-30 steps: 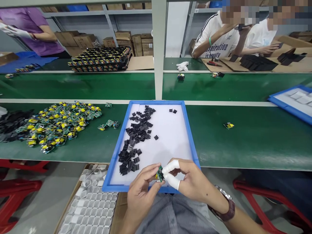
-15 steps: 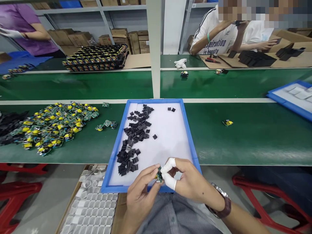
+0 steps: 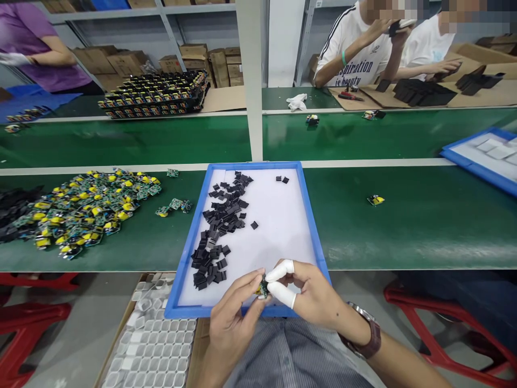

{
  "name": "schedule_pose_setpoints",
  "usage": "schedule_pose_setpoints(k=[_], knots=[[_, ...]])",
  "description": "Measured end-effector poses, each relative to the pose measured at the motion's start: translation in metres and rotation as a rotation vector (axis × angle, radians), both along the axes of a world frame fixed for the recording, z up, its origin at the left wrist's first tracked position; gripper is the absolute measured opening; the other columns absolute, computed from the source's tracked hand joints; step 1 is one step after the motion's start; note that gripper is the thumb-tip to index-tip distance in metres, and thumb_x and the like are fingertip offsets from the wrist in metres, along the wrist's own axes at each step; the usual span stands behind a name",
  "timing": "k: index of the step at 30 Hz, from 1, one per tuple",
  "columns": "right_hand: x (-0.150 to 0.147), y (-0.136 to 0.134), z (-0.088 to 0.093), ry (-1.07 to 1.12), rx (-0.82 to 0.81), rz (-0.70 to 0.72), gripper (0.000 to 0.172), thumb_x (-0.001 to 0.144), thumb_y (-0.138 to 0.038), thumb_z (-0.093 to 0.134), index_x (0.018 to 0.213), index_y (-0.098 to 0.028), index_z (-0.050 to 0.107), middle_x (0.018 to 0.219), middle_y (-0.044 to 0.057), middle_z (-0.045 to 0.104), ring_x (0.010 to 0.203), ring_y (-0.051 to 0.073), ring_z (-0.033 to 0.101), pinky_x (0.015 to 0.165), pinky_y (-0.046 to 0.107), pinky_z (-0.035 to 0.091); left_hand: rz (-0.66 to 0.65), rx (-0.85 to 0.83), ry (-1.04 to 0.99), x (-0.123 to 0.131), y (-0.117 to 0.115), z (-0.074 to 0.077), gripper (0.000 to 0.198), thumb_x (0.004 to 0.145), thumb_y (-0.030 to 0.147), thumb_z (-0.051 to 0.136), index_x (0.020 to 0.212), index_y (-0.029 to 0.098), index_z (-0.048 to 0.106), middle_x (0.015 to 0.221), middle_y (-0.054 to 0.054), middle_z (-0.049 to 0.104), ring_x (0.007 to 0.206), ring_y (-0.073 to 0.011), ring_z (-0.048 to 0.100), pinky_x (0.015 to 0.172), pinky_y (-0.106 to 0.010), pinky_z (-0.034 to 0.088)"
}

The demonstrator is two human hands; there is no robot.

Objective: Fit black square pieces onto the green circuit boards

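Note:
A small green circuit board (image 3: pixel 264 286) with a yellow part is pinched between the thumb and fingers of my left hand (image 3: pixel 236 310), above the tray's near edge. My right hand (image 3: pixel 313 293) wears white finger cots on thumb and forefinger. Those two tips close on the board's right side; whether a small piece sits between them is hidden. Below lies a blue-rimmed tray (image 3: pixel 194 312) with a white bottom. Many small black pieces (image 3: pixel 226 213) are heaped along its left side, with a few loose ones farther right.
Left of the tray lies a pile of circuit boards (image 3: pixel 91 207) beside black parts (image 3: pixel 18 213). One board (image 3: pixel 376 200) sits at right. Below, a box holds white plastic cases (image 3: pixel 161 345). Red stools (image 3: pixel 428 323) flank me. Co-workers are across the green conveyor (image 3: pixel 181 143).
Both hands stay together at the circuit board; the right thumb and forefinger have shifted slightly against it. Boards on the far conveyor have moved a little right. My view has shifted slightly.

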State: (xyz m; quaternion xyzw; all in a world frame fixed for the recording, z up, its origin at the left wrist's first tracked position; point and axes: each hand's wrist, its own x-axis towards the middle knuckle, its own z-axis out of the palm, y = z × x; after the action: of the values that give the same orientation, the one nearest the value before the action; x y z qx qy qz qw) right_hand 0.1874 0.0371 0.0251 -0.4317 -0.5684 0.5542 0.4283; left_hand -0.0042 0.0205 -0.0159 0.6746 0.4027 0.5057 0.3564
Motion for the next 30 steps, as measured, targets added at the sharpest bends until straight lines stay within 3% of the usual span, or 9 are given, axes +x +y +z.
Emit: schedule_pose_setpoints(k=[6, 11, 13, 17, 22, 24, 30], knots=[[-0.003, -0.006, -0.003, 0.055, -0.073, -0.050, 0.005, 0.087, -0.016, 0.065, 0.089, -0.019, 0.069, 0.082, 0.002, 0.069, 0.074, 0.016, 0.065, 0.070, 0.028, 0.053, -0.007, -0.050, -0.021, 0.002, -0.001, 0.001, 0.049, 0.084, 0.003, 0.073, 0.125, 0.030, 0.072, 0.122, -0.007, 0.076, 0.113, -0.0255, 0.072, 0.091, -0.040, 0.066], [-0.004, -0.006, 0.000, -0.078, 0.064, -0.067, 0.014, 0.084, -0.007, 0.061, 0.086, -0.020, 0.067, 0.079, -0.001, 0.065, 0.071, 0.013, 0.059, 0.067, 0.026, 0.049, -0.003, -0.004, 0.049, -0.001, -0.005, 0.001, 0.055, 0.084, 0.001, 0.072, 0.129, 0.032, 0.070, 0.124, -0.006, 0.076, 0.112, -0.0253, 0.074, 0.093, -0.040, 0.066], [-0.003, -0.004, 0.001, -0.073, 0.044, -0.051, 0.012, 0.084, -0.008, 0.063, 0.086, -0.019, 0.068, 0.079, -0.001, 0.065, 0.071, 0.014, 0.059, 0.067, 0.026, 0.050, -0.001, 0.041, 0.077, -0.002, -0.005, 0.002, 0.056, 0.083, -0.001, 0.072, 0.130, 0.031, 0.070, 0.125, -0.007, 0.075, 0.111, -0.0257, 0.074, 0.094, -0.040, 0.065], [-0.002, -0.004, 0.002, 0.111, -0.085, -0.007, 0.006, 0.089, -0.020, 0.068, 0.093, -0.019, 0.073, 0.083, 0.002, 0.068, 0.072, 0.016, 0.067, 0.067, 0.028, 0.056, 0.006, 0.046, 0.014, 0.001, 0.000, 0.005, 0.054, 0.082, -0.001, 0.073, 0.127, 0.029, 0.071, 0.122, -0.008, 0.076, 0.110, -0.0260, 0.074, 0.090, -0.039, 0.066], [-0.004, -0.009, -0.002, 0.115, 0.031, -0.040, 0.016, 0.092, -0.018, 0.067, 0.105, -0.022, 0.077, 0.094, 0.005, 0.068, 0.081, 0.017, 0.068, 0.075, 0.031, 0.059, 0.004, -0.059, -0.079, 0.004, 0.001, 0.008, 0.049, 0.085, 0.001, 0.069, 0.125, 0.029, 0.070, 0.126, -0.008, 0.073, 0.119, -0.0257, 0.069, 0.090, -0.036, 0.065], [-0.006, -0.010, -0.005, 0.157, -0.032, -0.072, 0.017, 0.091, -0.019, 0.070, 0.106, -0.022, 0.076, 0.093, 0.004, 0.070, 0.080, 0.017, 0.070, 0.075, 0.031, 0.060, 0.006, -0.051, -0.059, 0.003, 0.000, 0.008, 0.051, 0.086, 0.000, 0.068, 0.126, 0.030, 0.069, 0.128, -0.008, 0.070, 0.120, -0.0265, 0.068, 0.090, -0.038, 0.065], [-0.005, -0.012, -0.016, 0.545, -0.482, -0.045, 0.021, 0.079, -0.031, 0.087, 0.091, -0.018, 0.077, 0.066, 0.000, 0.072, 0.056, 0.013, 0.067, 0.060, 0.025, 0.058, 0.044, 0.098, 0.140, 0.005, -0.007, 0.016, 0.061, 0.082, -0.002, 0.071, 0.136, 0.027, 0.064, 0.122, -0.009, 0.067, 0.112, -0.0258, 0.068, 0.089, -0.037, 0.062]])
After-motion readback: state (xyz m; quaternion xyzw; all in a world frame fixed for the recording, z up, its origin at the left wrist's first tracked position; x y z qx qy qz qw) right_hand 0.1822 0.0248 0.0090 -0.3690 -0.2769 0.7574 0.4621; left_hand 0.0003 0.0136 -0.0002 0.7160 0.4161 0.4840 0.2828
